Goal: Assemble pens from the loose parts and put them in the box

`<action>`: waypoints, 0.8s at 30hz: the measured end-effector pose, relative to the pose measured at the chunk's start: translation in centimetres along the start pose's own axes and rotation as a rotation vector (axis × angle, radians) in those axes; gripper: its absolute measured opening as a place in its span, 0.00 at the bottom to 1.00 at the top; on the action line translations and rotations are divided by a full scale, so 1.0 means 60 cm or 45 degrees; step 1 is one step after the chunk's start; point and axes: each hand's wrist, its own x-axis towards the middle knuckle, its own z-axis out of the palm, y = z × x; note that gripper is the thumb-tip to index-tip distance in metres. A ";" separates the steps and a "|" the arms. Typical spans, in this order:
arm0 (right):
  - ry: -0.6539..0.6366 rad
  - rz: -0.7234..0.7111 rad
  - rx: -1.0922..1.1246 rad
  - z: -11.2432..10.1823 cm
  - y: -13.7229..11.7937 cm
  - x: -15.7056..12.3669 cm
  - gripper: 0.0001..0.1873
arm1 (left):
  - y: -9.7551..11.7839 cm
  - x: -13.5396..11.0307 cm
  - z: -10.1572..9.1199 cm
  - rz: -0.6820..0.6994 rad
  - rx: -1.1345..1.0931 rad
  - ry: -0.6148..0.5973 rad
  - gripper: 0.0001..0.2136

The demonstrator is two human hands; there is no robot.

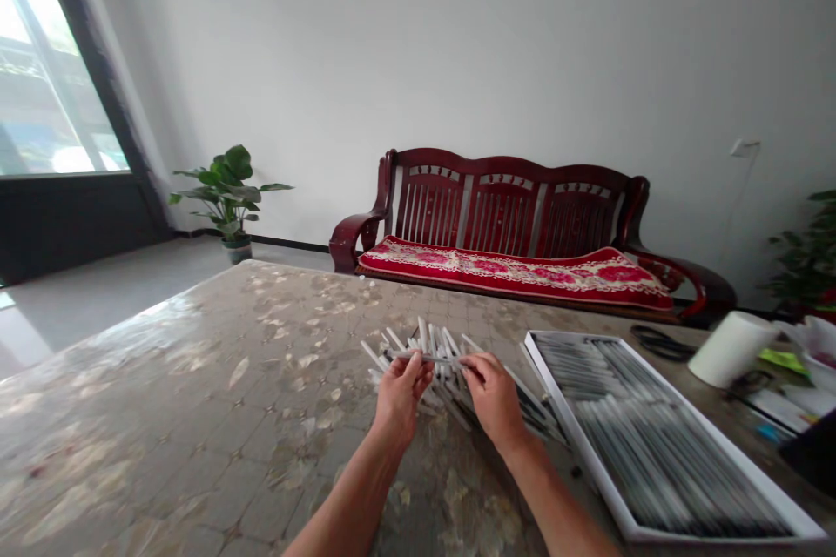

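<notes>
Above a loose pile of thin white and grey pen-like sticks (450,400), my hands hold a slim grey pen (434,358) level between them. The fingers of my left hand (400,392) pinch its left part, with the thumb on top. At its right end, my right hand (491,392) closes thumb and fingers on the tip. Fine detail of the pen is blurred. To the right of my right hand lies a shallow white box (597,470), filled with rows of similar clear and dark pens (659,444).
A patterned cover lies over the table (196,418). Right of the box are a white roll (731,350), a black cable coil (663,343) and assorted bags. Behind the table stands a red wooden bench (502,209); a potted plant (232,191) is at the left.
</notes>
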 end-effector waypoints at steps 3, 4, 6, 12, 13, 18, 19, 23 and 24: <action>0.004 -0.046 0.048 0.001 0.001 -0.001 0.11 | 0.000 0.002 -0.002 0.000 -0.006 0.008 0.10; 0.006 -0.058 0.059 0.001 0.002 -0.001 0.11 | 0.000 0.003 -0.002 0.001 -0.007 0.005 0.10; 0.014 -0.071 0.076 0.002 0.005 -0.001 0.11 | -0.001 0.004 -0.004 0.011 -0.006 0.004 0.10; 0.040 -0.056 0.073 -0.001 0.004 -0.002 0.10 | -0.001 0.003 -0.006 0.026 0.015 0.001 0.12; 0.034 -0.055 0.067 -0.002 0.002 -0.002 0.10 | -0.001 0.003 -0.006 0.025 0.013 -0.007 0.12; -0.007 -0.079 0.029 -0.007 -0.007 -0.005 0.11 | -0.001 0.002 -0.006 0.028 0.028 -0.010 0.15; -0.006 -0.081 0.019 -0.008 -0.008 -0.005 0.11 | -0.001 0.001 -0.005 0.028 0.035 -0.014 0.15; 0.021 -0.092 -0.015 -0.010 -0.008 -0.007 0.10 | -0.002 -0.002 -0.004 0.044 0.058 -0.044 0.17; 0.026 -0.102 -0.023 -0.010 -0.007 -0.007 0.10 | -0.002 -0.002 -0.004 0.051 0.064 -0.045 0.17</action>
